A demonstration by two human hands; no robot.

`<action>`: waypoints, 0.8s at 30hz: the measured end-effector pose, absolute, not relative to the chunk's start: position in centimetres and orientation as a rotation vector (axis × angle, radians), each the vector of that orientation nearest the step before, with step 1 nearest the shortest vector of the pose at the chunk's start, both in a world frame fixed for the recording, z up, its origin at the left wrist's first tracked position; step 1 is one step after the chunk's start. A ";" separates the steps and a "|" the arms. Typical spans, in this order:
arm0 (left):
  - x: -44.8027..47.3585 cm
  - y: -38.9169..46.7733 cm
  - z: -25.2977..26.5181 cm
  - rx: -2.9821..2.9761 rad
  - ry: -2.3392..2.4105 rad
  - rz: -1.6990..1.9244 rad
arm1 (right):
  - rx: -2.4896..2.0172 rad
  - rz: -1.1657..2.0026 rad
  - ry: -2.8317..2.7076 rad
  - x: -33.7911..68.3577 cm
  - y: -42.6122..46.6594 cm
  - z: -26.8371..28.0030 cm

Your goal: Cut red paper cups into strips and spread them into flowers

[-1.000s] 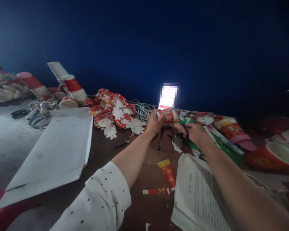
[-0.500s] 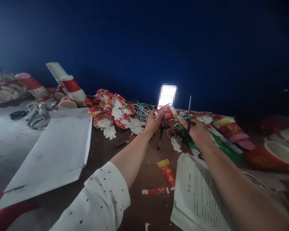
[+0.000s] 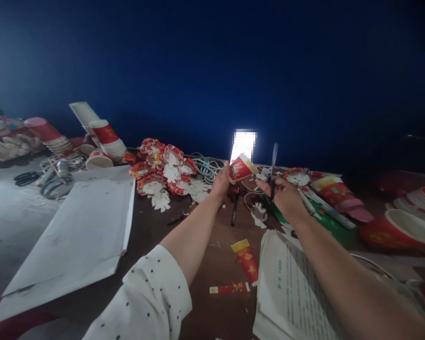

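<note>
My left hand [image 3: 220, 183] is closed on a red paper-cup piece [image 3: 241, 169] with a yellow edge and a printed pattern, holding it above the table. To its right, my right hand [image 3: 285, 193] grips scissors [image 3: 273, 165] by their black handle, blades pointing up; its fingers partly hide the handle. The blades are apart from the cup piece. Beneath the hands lie a black pen [image 3: 235, 210] and white paper cutouts [image 3: 259, 215]. Two red cut strips, a wide one [image 3: 246, 259] and a narrow one [image 3: 229, 288], rest nearer to me on the brown table.
A bright phone screen [image 3: 243, 141] stands behind my hands. Red-rimmed paper crafts [image 3: 172, 163] are heaped left of centre, beside a white board [image 3: 78, 222]. Stacked paper cups [image 3: 108, 137] lean at the back left. Printed sheets [image 3: 286, 288] lie under my right forearm; more cups [image 3: 386, 231] are at right.
The cup piece has turned in my left hand and now shows its flat printed face tilted. My right hand has shifted slightly left, with the scissors rotated a little.
</note>
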State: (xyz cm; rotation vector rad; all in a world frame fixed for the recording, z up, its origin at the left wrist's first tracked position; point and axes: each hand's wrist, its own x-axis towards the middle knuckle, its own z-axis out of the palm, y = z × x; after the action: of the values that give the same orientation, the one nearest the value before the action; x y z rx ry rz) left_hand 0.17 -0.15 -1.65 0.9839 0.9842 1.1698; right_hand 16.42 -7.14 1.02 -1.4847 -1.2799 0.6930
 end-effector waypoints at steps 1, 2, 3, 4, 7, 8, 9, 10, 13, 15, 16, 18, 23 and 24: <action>0.2 -0.3 -1.6 0.988 0.993 1.155 | -1.443 0.651 -1.267 16.3 -7.2 1.3; 0.3 -0.5 -1.5 1.005 1.000 1.139 | -1.405 0.626 -1.259 16.2 -7.3 1.5; 0.4 -0.7 -1.3 1.032 1.004 1.126 | -1.375 0.621 -1.260 16.1 -7.4 1.7; 0.4 -0.9 -1.2 1.068 1.007 1.119 | -1.350 0.632 -1.267 15.9 -7.5 2.0; 0.4 -1.6 -0.8 1.179 0.979 1.133 | -1.343 0.662 -1.301 15.5 -7.6 2.2; 0.4 -1.8 -0.7 1.196 0.956 1.145 | -1.353 0.655 -1.312 15.4 -7.6 2.1; 0.3 -2.0 -0.6 1.198 0.926 1.156 | -1.361 0.641 -1.319 15.4 -7.6 1.9; 0.3 -2.1 -0.6 1.189 0.889 1.164 | -1.361 0.629 -1.319 15.4 -7.5 1.7; 0.1 -2.1 -0.8 1.157 0.773 1.171 | -1.326 0.658 -1.272 15.8 -7.1 1.0; 0.2 -1.8 -1.1 1.171 0.726 1.188 | -1.334 0.697 -1.226 16.1 -6.8 0.6; 0.2 -1.6 -1.3 1.191 0.721 1.211 | -1.352 0.700 -1.199 16.3 -6.8 0.5; 0.2 -1.3 -1.6 1.262 0.768 1.292 | -1.390 0.656 -1.129 16.7 -6.7 0.5; 0.2 -1.3 -2.3 1.570 0.883 1.450 | -1.363 0.502 -1.043 17.1 -6.7 1.3; 0.2 -1.3 -2.4 1.622 0.875 1.468 | -1.349 0.489 -1.049 17.1 -6.7 1.4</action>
State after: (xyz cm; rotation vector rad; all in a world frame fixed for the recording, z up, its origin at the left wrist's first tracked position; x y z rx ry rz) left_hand 0.23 -1.30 -2.37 1.6216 0.8750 1.4683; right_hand 17.08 -6.75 1.43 -1.3491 -1.0491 0.4892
